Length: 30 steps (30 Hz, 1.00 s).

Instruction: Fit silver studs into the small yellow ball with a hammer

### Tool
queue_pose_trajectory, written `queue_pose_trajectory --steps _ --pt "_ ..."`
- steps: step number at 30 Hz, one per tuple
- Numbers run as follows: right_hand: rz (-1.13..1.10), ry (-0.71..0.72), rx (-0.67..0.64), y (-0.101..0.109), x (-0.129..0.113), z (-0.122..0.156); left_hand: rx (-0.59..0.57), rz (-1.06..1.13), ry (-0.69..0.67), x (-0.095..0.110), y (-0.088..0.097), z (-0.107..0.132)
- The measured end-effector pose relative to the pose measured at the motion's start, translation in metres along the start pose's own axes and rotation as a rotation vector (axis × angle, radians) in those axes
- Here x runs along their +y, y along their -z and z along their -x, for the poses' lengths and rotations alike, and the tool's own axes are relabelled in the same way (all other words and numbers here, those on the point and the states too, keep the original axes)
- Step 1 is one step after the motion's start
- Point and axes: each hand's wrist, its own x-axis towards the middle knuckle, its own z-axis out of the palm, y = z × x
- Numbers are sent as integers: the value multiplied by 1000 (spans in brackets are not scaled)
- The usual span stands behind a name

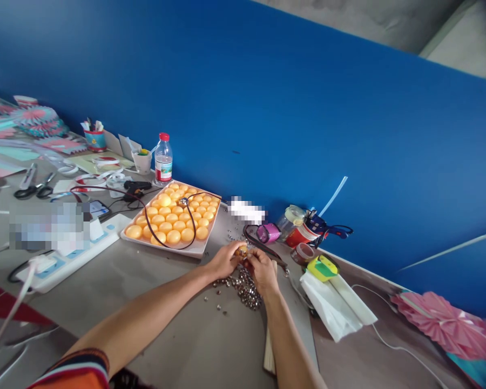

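Note:
My left hand (pixel 223 260) and my right hand (pixel 262 270) meet over the grey table, both pinching one small orange ball (pixel 241 250) between their fingertips. Under them lies a heap of small shiny metal pieces (pixel 245 286), with a few scattered toward me. To the left stands a white tray (pixel 162 244) filled with several orange balls (pixel 174 213); a dark cord (pixel 149 222) loops across it.
A water bottle (pixel 163 158), a cup (pixel 142 160), scissors (pixel 34 189) and a white power strip (pixel 71 254) sit to the left. Jars and tape (pixel 303 232), a yellow-green tool (pixel 322 267), white paper (pixel 334 305) and a pink paper fan (pixel 449 324) lie to the right. A blue wall (pixel 308 108) backs the table.

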Motion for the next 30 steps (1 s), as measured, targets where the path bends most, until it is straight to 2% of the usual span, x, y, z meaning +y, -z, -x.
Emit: queue_pose_trajectory --steps 15,30 --pt "-43 -52 38 -6 -5 5 -5 -63 -38 1 0 1" --pt "-17 -34 27 -7 -2 4 -18 -85 -48 1 0 2"
